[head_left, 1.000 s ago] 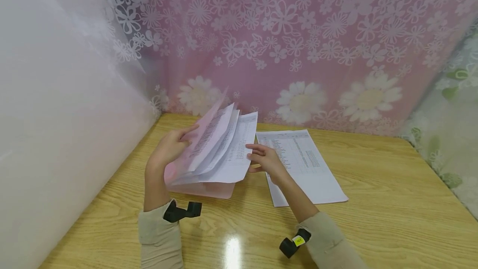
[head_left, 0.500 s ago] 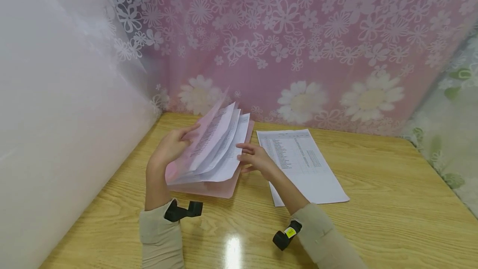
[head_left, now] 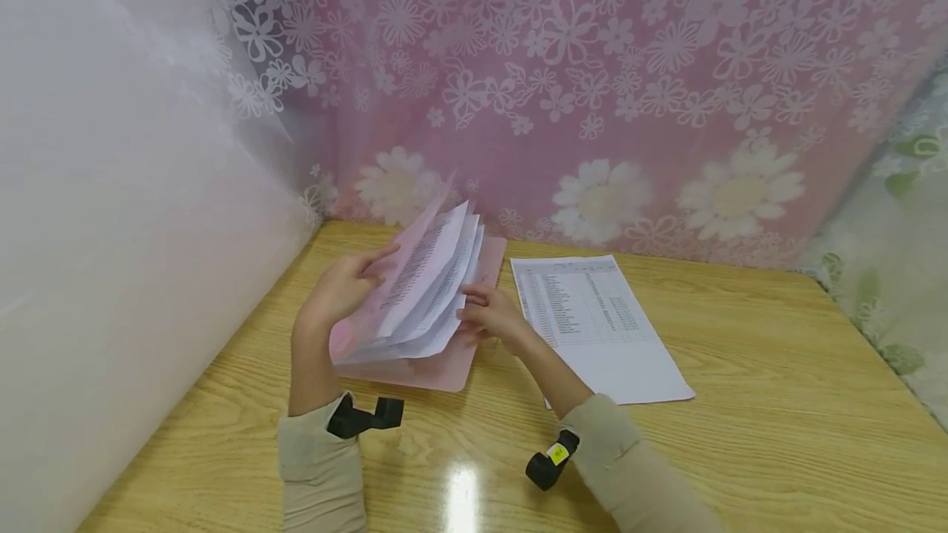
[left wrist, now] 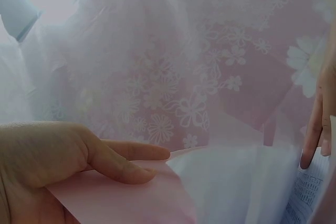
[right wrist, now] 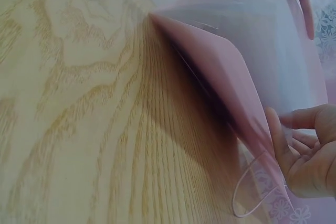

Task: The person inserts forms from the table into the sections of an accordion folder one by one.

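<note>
A pink document folder (head_left: 485, 270) stands partly open on the table, with several printed sheets (head_left: 422, 266) fanned between its covers. My left hand (head_left: 342, 290) pinches the raised front cover between thumb and fingers. In the left wrist view, the left thumb and forefinger lie on either side of the pink cover (left wrist: 136, 198). My right hand (head_left: 494, 319) holds the right edge of the inner sheets, over the folder's back cover. In the right wrist view, the right fingers (right wrist: 302, 121) close on a pale sheet (right wrist: 262, 40) beside the pink edge; some fingertips are hidden.
One printed sheet (head_left: 600, 327) lies flat on the wooden table (head_left: 755, 352), right of the folder. A thin elastic loop (right wrist: 236, 198) hangs from the folder's edge. A pink floral curtain (head_left: 563, 89) rises behind the table, and a white sheet wall (head_left: 148, 187) borders the left.
My right hand has moved left with the sheet at its fingers, bringing it further between the covers and uncovering more of the pink back cover. The left hand has barely moved.
</note>
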### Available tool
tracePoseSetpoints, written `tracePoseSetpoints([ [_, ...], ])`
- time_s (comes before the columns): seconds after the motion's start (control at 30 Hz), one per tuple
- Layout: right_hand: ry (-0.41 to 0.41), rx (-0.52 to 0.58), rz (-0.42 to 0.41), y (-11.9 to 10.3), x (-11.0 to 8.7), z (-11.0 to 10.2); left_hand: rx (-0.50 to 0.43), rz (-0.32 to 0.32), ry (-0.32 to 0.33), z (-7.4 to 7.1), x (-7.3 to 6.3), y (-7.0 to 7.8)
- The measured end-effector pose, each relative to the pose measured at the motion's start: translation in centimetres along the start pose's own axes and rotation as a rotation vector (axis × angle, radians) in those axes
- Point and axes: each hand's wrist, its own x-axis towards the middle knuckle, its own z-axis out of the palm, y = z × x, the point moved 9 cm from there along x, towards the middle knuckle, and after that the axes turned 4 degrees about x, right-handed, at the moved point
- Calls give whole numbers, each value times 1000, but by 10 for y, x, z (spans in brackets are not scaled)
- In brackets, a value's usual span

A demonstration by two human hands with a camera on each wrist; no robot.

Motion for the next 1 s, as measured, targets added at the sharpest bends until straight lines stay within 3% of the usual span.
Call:
tracePoseSetpoints([
  [0.37, 19, -45, 6, 1, 2, 5, 5, 4, 2, 0, 0, 1],
  [0.6, 34, -18, -10, -6, -5, 0, -9, 6, 7, 0, 0, 0],
  [0.8, 77, -34, -79, -12, -11, -23, -37, 6, -1, 0, 0, -1],
  [1.0, 111, -76, -132, -18, -23, -61, -37, 4, -2, -1, 0, -3],
])
